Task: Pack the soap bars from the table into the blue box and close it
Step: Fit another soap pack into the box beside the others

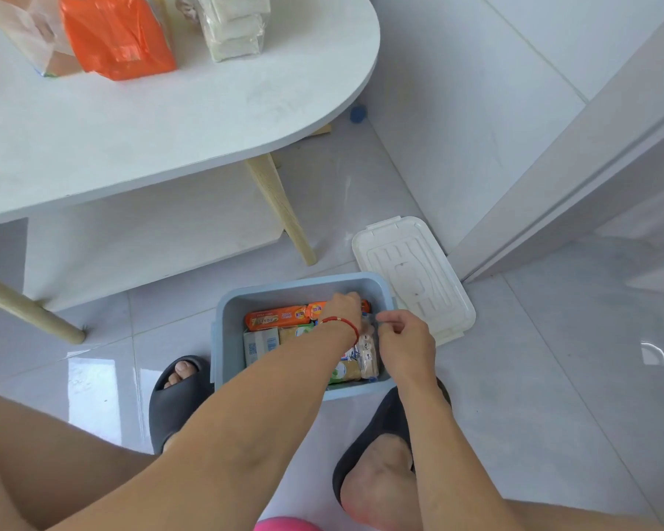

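Note:
The blue box [229,320] stands open on the floor between my feet, holding several wrapped soap bars. An orange soap pack [277,317] lies along its far side. My left hand [344,306] reaches into the box at the pack's right end, its fingers curled down on it. My right hand [401,333] is at the box's right wall and pinches the clear wrapper of a beige soap pack [368,356] standing there. The white lid [413,275] lies on the floor to the right of the box.
A white oval table [169,120] stands ahead with an orange pack [116,36], a clear bag [27,32] and a wrapped stack of white bars [234,28]. Wooden table legs [284,212] stand near the box. A white door frame [552,178] rises at right. My feet wear dark slippers [177,392].

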Motion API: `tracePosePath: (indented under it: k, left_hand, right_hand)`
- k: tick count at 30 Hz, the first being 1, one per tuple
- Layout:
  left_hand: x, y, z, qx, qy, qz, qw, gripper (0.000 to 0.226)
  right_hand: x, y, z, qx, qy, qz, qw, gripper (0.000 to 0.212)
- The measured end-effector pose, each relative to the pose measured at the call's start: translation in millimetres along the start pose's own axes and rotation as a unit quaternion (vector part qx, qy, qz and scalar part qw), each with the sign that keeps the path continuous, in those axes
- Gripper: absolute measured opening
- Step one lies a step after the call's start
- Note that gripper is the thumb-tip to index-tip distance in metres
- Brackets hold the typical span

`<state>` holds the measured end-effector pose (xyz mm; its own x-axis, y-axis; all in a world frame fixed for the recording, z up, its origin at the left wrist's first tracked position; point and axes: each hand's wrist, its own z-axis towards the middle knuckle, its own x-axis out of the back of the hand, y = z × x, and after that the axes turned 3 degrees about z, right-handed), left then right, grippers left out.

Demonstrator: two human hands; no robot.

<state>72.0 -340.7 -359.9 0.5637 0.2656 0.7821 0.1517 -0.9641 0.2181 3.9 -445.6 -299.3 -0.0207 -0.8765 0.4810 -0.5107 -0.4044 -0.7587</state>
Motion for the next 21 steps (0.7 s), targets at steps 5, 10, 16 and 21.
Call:
tracePosePath:
  k: [5,10,16,21]
  left_hand:
    - [-28.4,-6.8,-25.8,-0.061,0.096,-0.014,0.993,0.027]
    - [-41.5,-41.7,-45.2,-0.228,0.194,0.089,0.95,0.064]
    - [-25.2,-40.8,-53.8,-0.21,0.091,0.304,0.925,0.071]
    - [35.8,-19.0,-64.8,-0.236,-0.026,0.289,0.927,0.057]
  right_hand:
    - [0.0,1.6,3.8,-0.03,0.016,0.031,0.999,0.026]
    - [-2.6,-1.1,7.9,-0.04,0.028,0.026,0.998,0.014]
    - [-2.5,-6.9,2.5,-0.038,0.016,0.001,0.999,0.015]
    - [-2.5,-24.0,-5.6,-0.033,-0.002,-0.02,0.999,0.018]
